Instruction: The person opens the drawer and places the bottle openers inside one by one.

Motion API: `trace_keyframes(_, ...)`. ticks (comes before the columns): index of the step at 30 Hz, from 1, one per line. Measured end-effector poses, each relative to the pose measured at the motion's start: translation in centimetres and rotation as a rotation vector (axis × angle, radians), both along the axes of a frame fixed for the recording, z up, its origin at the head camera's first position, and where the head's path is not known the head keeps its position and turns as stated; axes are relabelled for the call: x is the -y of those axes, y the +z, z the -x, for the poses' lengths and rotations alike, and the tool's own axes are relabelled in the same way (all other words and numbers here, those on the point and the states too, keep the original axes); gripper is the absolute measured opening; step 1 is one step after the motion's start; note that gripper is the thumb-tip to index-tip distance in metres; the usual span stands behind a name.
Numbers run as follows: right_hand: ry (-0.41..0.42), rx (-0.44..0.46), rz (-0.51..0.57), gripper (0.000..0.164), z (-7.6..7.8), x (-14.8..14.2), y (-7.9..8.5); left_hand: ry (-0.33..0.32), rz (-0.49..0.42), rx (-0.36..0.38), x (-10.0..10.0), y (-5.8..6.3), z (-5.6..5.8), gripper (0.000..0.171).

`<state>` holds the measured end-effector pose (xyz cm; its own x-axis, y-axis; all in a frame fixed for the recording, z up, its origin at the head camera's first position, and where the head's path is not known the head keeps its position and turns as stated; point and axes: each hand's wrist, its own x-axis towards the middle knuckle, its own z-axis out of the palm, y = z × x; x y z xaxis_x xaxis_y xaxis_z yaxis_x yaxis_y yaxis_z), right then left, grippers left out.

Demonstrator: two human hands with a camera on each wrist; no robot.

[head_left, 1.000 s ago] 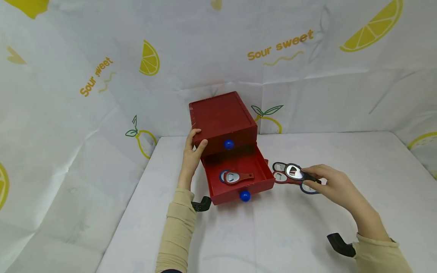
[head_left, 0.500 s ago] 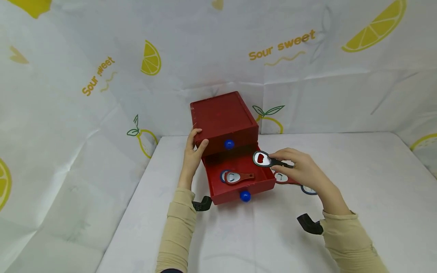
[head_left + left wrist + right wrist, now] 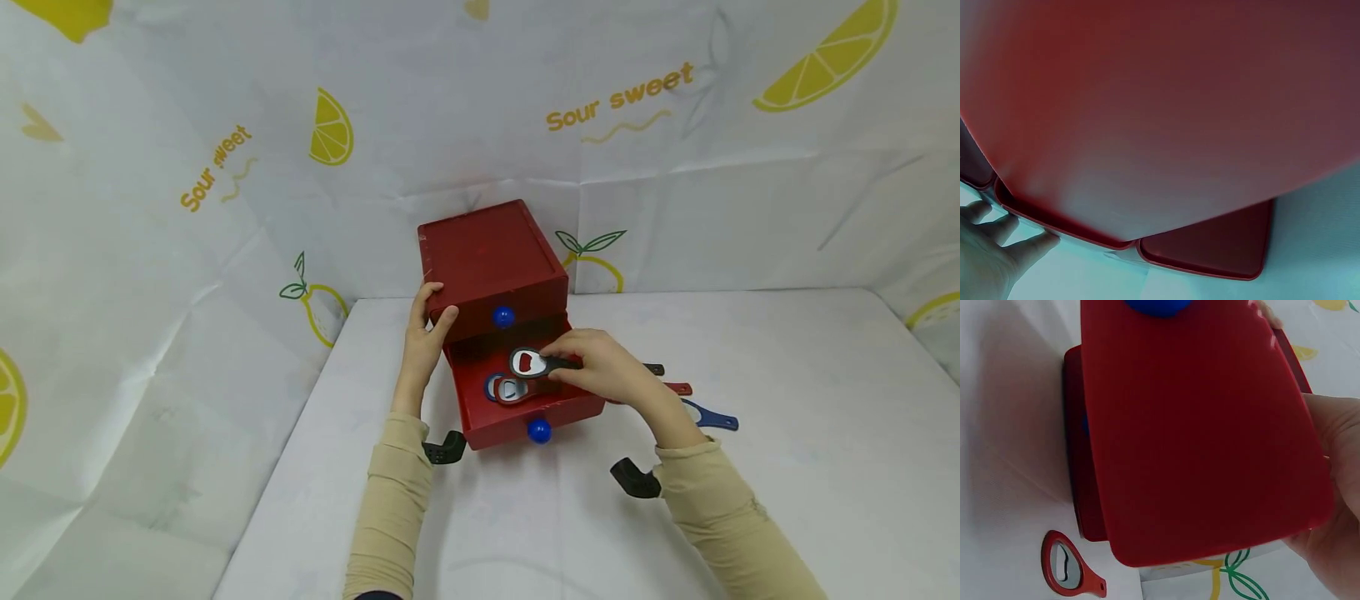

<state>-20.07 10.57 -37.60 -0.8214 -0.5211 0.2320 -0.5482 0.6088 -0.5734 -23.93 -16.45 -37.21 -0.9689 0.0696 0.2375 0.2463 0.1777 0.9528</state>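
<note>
A red drawer cabinet (image 3: 483,250) with blue knobs stands against the backdrop, its lower drawer (image 3: 480,432) pulled out. My left hand (image 3: 422,354) rests at the cabinet's front left corner, thumb at the front and fingers along the side. Over the open drawer, my right hand (image 3: 600,367) pinches a black bottle opener (image 3: 528,363) by its handle, metal head pointing left. Beneath it in the drawer lie a red bottle opener (image 3: 512,391), its handle now covered, and a blue one (image 3: 491,387) partly under it. The right wrist view shows my right hand (image 3: 1335,481) behind the drawer front (image 3: 1204,437).
Right of the drawer, partly behind my right forearm, lie a black opener (image 3: 654,368), a red opener (image 3: 678,388) and a blue opener (image 3: 712,417) on the white table (image 3: 517,525). A lemon-printed white backdrop (image 3: 450,100) encloses the back and left.
My right hand has lifted the black bottle opener off the group on the table and carried it left over the open drawer. My left hand has stayed at the cabinet.
</note>
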Motion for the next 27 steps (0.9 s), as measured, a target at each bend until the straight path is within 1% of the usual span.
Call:
trace_keyframes(4,0.011,-0.03,-0.081,0.027,0.2,0.6,-0.3,0.001,-0.001,-0.005,0.0,0.0,0.0,0.043)
trace_keyframes(11,-0.007,-0.016,-0.166,0.024,0.1,1.4,-0.3,0.002,0.005,-0.012,0.1,0.0,0.0,0.043)
trace_keyframes(14,-0.015,-0.024,-0.199,0.023,0.1,1.6,-0.3,0.004,0.006,-0.018,0.1,0.0,0.1,0.043)
trace_keyframes(21,-0.016,-0.053,-0.231,0.022,-0.1,1.7,-0.2,0.009,0.006,-0.012,0.2,0.0,0.1,0.044)
trace_keyframes(27,-0.024,-0.11,-0.235,0.023,-0.2,1.6,-0.3,0.007,-0.002,-0.009,0.1,0.0,0.0,0.044)
